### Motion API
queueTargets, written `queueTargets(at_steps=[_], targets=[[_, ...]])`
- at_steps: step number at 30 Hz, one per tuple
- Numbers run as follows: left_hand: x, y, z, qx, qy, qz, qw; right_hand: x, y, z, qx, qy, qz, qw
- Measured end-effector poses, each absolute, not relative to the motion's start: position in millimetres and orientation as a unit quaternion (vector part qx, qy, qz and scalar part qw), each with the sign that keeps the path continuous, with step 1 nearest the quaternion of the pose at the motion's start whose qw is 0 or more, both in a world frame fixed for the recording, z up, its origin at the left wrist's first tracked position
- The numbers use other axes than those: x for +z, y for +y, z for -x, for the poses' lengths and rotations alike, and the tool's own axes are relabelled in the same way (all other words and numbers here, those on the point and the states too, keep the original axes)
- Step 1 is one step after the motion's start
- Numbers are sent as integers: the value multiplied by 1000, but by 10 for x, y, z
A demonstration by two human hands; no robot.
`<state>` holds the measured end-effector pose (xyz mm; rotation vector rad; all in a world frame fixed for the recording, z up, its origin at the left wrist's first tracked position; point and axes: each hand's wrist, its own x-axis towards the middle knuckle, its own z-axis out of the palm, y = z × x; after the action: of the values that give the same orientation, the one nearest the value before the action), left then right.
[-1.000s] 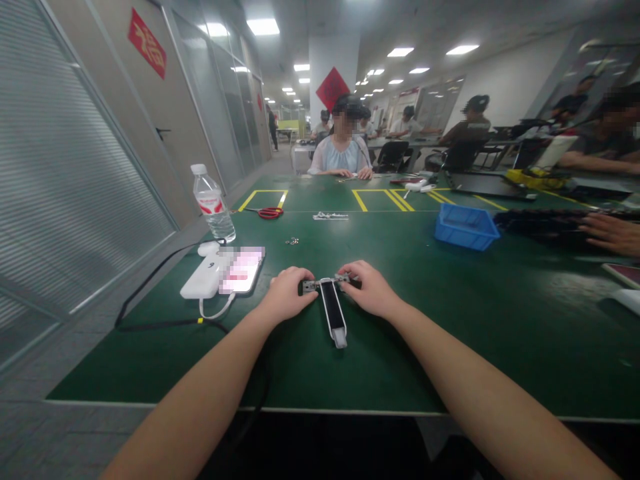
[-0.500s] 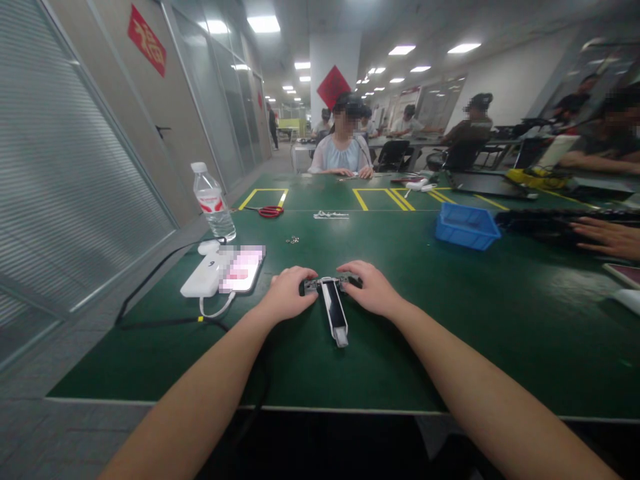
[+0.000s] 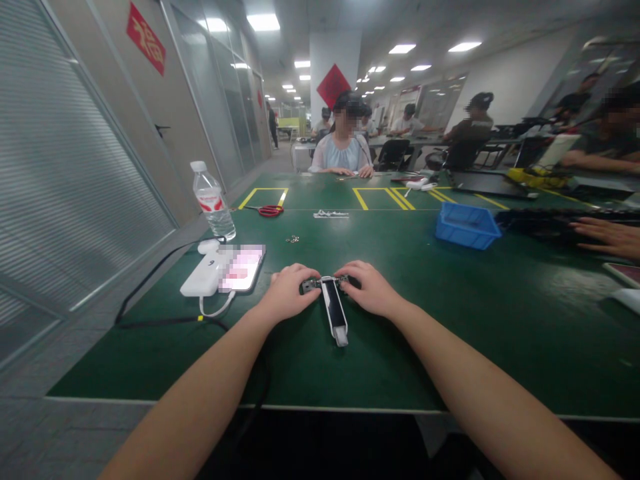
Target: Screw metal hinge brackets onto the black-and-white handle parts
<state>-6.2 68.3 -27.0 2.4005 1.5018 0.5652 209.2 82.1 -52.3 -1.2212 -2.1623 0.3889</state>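
Compared with a second earlier, the fingertips of the left hand (image 3: 290,293) and right hand (image 3: 373,288) sit slightly closer together, each nearly closed in a pinch on a metal fitting flanking the far end of a slim white-rimmed black piece (image 3: 334,303). The piece lies on the green table (image 3: 350,383) between the forearms, long axis running away from the wearer, pale tip (image 3: 341,337) pointing nearward, slightly right.

From here, R hand (image 3: 369,288) has a wide free stretch of counter (image 3: 500,307) on its outer side; the blue bin (image 3: 467,227) stands farther up. Outward of L hand (image 3: 290,293) it's blocked: phone (image 3: 245,270) close by, then power bank (image 3: 200,275), w/ bottle (image 3: 214,207) behind & cable (image 3: 160,325) nearer the edge. Btwn hands, strip (image 3: 335,310) plugs the way. Ahead, a lane runs btwn rings (image 3: 293,239) & bin, white bits (image 3: 331,215) beyond.
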Motion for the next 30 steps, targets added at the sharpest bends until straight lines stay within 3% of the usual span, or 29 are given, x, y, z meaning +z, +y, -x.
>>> queueTargets(at_steps=[30], targets=[[-321,741,-19,233,536,-803,119,-507,832,-2037,134,-793,488,338]])
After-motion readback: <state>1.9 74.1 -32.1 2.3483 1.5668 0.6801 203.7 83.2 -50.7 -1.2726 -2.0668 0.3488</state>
